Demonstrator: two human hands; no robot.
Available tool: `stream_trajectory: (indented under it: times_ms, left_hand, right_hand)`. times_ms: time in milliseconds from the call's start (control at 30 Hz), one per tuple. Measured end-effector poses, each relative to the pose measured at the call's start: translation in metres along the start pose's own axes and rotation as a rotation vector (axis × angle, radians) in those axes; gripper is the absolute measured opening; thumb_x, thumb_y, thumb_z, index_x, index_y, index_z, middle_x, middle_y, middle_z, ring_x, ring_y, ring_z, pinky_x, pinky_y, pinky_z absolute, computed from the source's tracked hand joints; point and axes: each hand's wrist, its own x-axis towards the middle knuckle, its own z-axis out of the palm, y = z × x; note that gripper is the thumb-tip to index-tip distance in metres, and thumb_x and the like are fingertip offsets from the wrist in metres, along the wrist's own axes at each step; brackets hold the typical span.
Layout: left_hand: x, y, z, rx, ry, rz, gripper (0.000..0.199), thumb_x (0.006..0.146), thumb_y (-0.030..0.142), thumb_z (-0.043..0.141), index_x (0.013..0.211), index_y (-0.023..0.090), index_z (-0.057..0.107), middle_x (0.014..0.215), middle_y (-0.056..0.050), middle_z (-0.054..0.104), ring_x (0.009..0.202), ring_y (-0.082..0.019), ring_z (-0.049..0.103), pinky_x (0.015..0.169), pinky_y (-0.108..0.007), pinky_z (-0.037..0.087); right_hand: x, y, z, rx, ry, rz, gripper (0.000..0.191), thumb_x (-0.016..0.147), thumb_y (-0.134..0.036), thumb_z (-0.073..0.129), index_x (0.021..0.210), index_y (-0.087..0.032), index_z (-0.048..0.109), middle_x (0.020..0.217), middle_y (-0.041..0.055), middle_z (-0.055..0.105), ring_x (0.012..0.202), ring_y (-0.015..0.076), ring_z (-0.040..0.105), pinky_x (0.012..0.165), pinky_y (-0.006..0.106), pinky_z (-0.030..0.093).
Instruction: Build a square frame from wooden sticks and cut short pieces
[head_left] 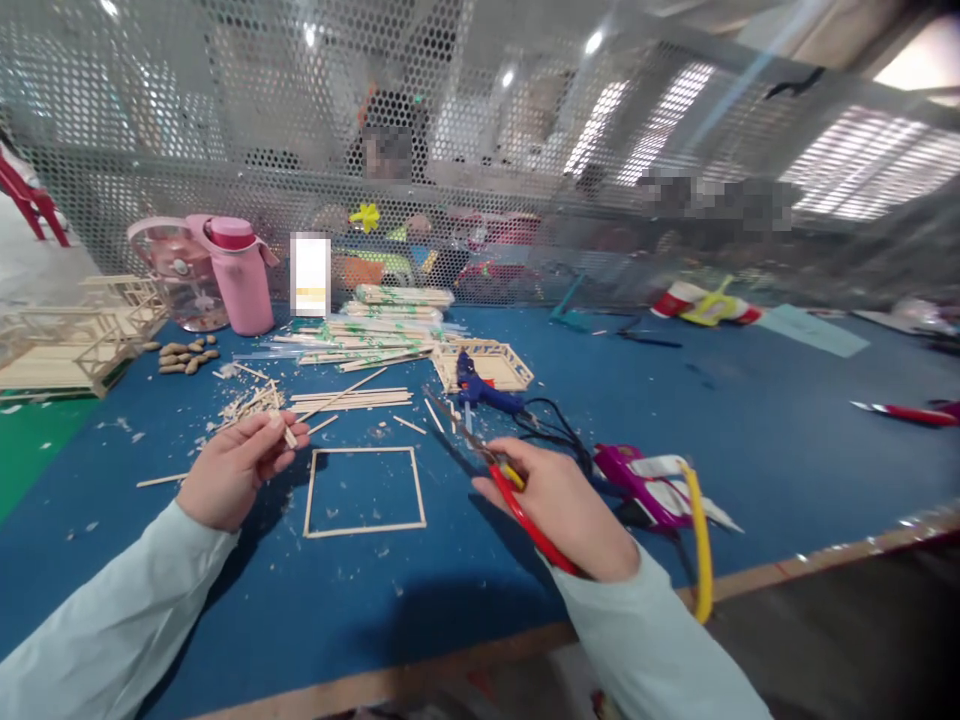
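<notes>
Right hand [566, 500]: grip closed round red-handled metal pliers [525, 520], jaws pointing up-left, fingers at the handles. Left hand [244, 455]: fingertips pinching short pale wooden stick pieces [288, 432]. Between the hands, a rectangular frame of thin wooden sticks [365, 527] lies flat on the blue table [480, 620]. Beyond it: loose sticks [352, 399], blue glue gun [484, 390].

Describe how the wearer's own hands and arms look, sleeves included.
The left hand and right hand are bare, without gloves. The left sleeve and right sleeve are long, pale blue-green and plain, lightly creased, ending around the wrists.
</notes>
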Motion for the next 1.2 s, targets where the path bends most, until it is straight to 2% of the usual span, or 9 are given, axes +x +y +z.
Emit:
stream_trajectory:
  times_ms: [67, 167, 267, 333, 467, 600, 833, 900, 1200]
  left_hand:
    - [-0.001, 0.000, 0.002, -0.016, 0.048, -0.019, 0.005, 0.075, 0.013, 0.062, 0.078, 0.013, 0.065, 0.074, -0.006, 0.071, 0.064, -0.010, 0.066, 0.047, -0.011, 0.049]
    - [0.002, -0.001, 0.002, -0.030, 0.100, -0.017, 0.010, 0.080, 0.010, 0.053, 0.079, 0.013, 0.063, 0.077, -0.006, 0.071, 0.063, -0.010, 0.067, 0.045, -0.010, 0.048]
    - [0.006, -0.005, 0.001, -0.046, 0.119, -0.016, 0.012, 0.081, 0.009, 0.051, 0.081, 0.013, 0.062, 0.077, -0.006, 0.070, 0.062, -0.010, 0.067, 0.044, -0.010, 0.048]
    - [0.007, -0.009, 0.002, -0.044, 0.120, -0.020, 0.011, 0.081, 0.010, 0.052, 0.082, 0.013, 0.062, 0.077, -0.007, 0.071, 0.062, -0.010, 0.067, 0.044, -0.010, 0.048]
    - [0.006, -0.013, 0.003, -0.020, 0.077, -0.044, 0.010, 0.081, 0.013, 0.053, 0.084, 0.013, 0.063, 0.079, -0.007, 0.071, 0.064, -0.010, 0.067, 0.045, -0.011, 0.049]
    - [0.004, -0.016, 0.008, 0.003, 0.020, -0.069, 0.007, 0.076, 0.014, 0.060, 0.082, 0.013, 0.063, 0.078, -0.006, 0.071, 0.062, -0.009, 0.066, 0.045, -0.011, 0.048]
    - [0.009, -0.025, 0.044, 0.005, -0.090, -0.046, 0.016, 0.071, 0.026, 0.067, 0.080, 0.012, 0.064, 0.077, -0.008, 0.071, 0.061, -0.010, 0.066, 0.047, -0.012, 0.047]
    - [0.009, -0.028, 0.049, -0.034, -0.096, -0.031, 0.019, 0.070, 0.027, 0.068, 0.082, 0.013, 0.064, 0.077, -0.007, 0.071, 0.062, -0.010, 0.066, 0.047, -0.013, 0.047]
    - [0.002, -0.036, 0.038, -0.038, -0.132, -0.035, 0.022, 0.070, 0.029, 0.068, 0.084, 0.014, 0.064, 0.077, -0.007, 0.072, 0.064, -0.012, 0.067, 0.046, -0.013, 0.046]
  right_hand:
    - [0.006, 0.001, 0.007, 0.042, 0.043, 0.006, 0.029, 0.069, -0.029, 0.062, 0.095, -0.016, 0.061, 0.064, 0.0024, 0.066, 0.054, 0.0162, 0.057, 0.053, 0.025, 0.044]
    - [0.035, -0.006, 0.021, 0.020, 0.079, -0.018, 0.034, 0.067, -0.020, 0.063, 0.100, -0.015, 0.060, 0.077, 0.0056, 0.069, 0.064, 0.0180, 0.062, 0.059, 0.026, 0.045]
    - [0.067, -0.016, 0.040, -0.085, -0.007, -0.069, 0.030, 0.070, -0.013, 0.056, 0.099, -0.016, 0.062, 0.088, 0.0077, 0.070, 0.079, 0.0198, 0.064, 0.068, 0.025, 0.044]
    - [0.078, -0.020, 0.052, -0.168, -0.065, -0.087, 0.030, 0.072, -0.011, 0.051, 0.100, -0.017, 0.061, 0.089, 0.0082, 0.070, 0.082, 0.0201, 0.065, 0.069, 0.024, 0.042]
    - [0.080, -0.022, 0.066, -0.216, -0.087, -0.080, 0.030, 0.073, -0.011, 0.049, 0.100, -0.018, 0.060, 0.085, 0.0079, 0.070, 0.080, 0.0209, 0.065, 0.064, 0.023, 0.039]
    - [0.079, -0.021, 0.067, -0.236, -0.071, -0.058, 0.032, 0.075, -0.013, 0.047, 0.105, -0.019, 0.057, 0.089, 0.0080, 0.069, 0.083, 0.0211, 0.064, 0.065, 0.024, 0.038]
    - [0.095, -0.020, 0.071, -0.279, -0.107, -0.057, 0.030, 0.073, -0.009, 0.049, 0.100, -0.017, 0.059, 0.089, 0.0099, 0.069, 0.087, 0.0223, 0.063, 0.066, 0.025, 0.037]
    - [0.098, -0.018, 0.072, -0.288, -0.112, -0.056, 0.029, 0.073, -0.007, 0.048, 0.098, -0.016, 0.060, 0.090, 0.0109, 0.069, 0.088, 0.0224, 0.063, 0.067, 0.025, 0.037]
    - [0.094, -0.009, 0.071, -0.276, -0.115, -0.085, 0.027, 0.075, -0.009, 0.048, 0.097, -0.019, 0.058, 0.085, 0.0078, 0.069, 0.081, 0.0200, 0.063, 0.063, 0.023, 0.035]
